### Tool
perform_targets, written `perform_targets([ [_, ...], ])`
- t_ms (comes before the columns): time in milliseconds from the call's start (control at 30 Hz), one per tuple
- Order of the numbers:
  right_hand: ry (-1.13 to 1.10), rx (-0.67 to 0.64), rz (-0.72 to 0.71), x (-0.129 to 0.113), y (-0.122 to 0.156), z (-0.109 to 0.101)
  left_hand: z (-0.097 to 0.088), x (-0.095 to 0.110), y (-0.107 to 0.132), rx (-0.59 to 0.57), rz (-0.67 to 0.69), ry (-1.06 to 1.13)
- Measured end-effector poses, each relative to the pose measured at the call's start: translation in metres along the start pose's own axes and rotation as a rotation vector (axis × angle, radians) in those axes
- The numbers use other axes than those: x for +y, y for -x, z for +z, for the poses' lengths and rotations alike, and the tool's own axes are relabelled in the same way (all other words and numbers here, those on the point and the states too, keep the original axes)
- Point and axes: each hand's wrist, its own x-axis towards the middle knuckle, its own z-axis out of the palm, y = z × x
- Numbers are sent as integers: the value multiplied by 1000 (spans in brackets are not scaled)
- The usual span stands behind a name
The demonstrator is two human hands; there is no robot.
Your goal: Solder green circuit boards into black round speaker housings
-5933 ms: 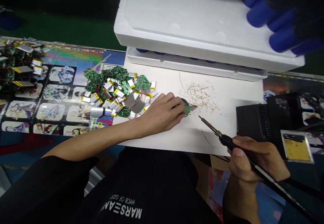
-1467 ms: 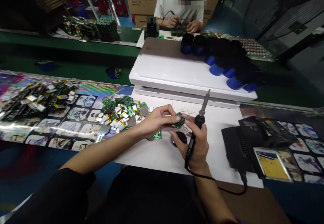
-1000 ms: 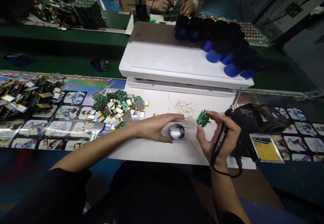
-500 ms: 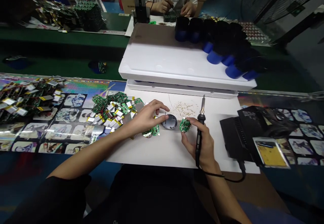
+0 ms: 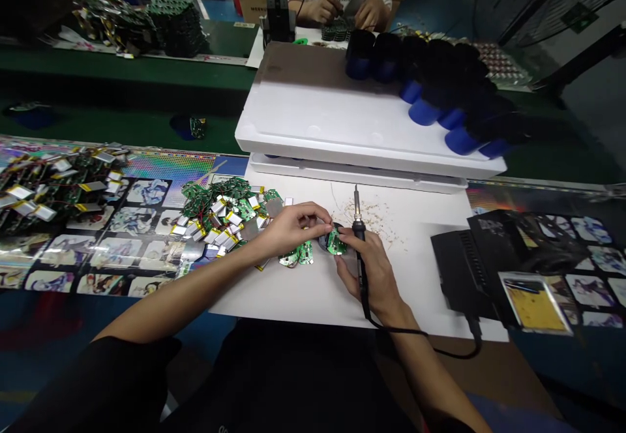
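Note:
My left hand (image 5: 291, 226) pinches at a small round green circuit board (image 5: 335, 242) that sits over a dark round part on the white board (image 5: 425, 270). My right hand (image 5: 364, 270) touches the same circuit board with its fingertips and also grips a soldering iron (image 5: 358, 237), tip pointing up and away. Another green circuit board (image 5: 296, 257) lies just under my left hand. A heap of green boards with silver battery cells (image 5: 222, 214) lies to the left of my left hand.
A white foam tray (image 5: 362, 126) carrying blue-and-black cylinders (image 5: 440, 94) stands behind the work spot. A black soldering station (image 5: 469, 270) with a yellow sponge (image 5: 535, 302) sits at right. More boards (image 5: 49, 182) lie far left. Another person (image 5: 342, 2) works across the green belt.
Since half a second ago, my right hand brought the green board left onto the dark round part, and my left hand closed in to pinch it. The soldering iron stayed in my right hand.

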Motion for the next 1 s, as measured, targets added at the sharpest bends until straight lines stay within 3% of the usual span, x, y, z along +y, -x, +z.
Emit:
perform_targets([
  [100, 13, 13, -18, 1, 0, 1, 4, 0, 7, -28, -70, 115],
  [267, -12, 2, -3, -3, 0, 0, 6, -1, 13, -34, -67, 144],
  [500, -147, 203, 133, -16, -10, 3, 6, 0, 15, -57, 136, 64],
  [733, -212, 297, 300, -27, -25, 15, 5, 0, 14, -62, 227, 4],
  [1000, -187, 316, 218, -23, -21, 16, 6, 3, 15, -37, 223, 4],
])
